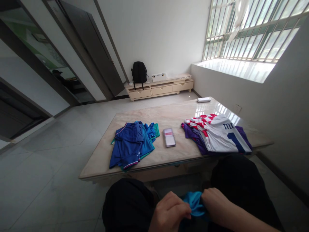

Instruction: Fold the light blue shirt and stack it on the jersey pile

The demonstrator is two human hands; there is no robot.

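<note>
Down at my lap, between my knees in dark trousers, a bright blue piece of cloth (195, 203) is bunched up. My left hand (169, 212) is closed on its left side and my right hand (216, 206) is closed on its right side. Both hands are below the near edge of a low marble table (169, 116). On the table lie a pile of blue and green garments (131, 145) at the left and a white, red-checked and purple stack of jerseys (217, 133) at the right.
A small flat packet (169, 137) lies between the two piles. A white remote-like object (204, 100) sits at the table's far edge. Beyond are a low cabinet (160, 87) with a black backpack (139, 73), a barred window at right, dark doors at left.
</note>
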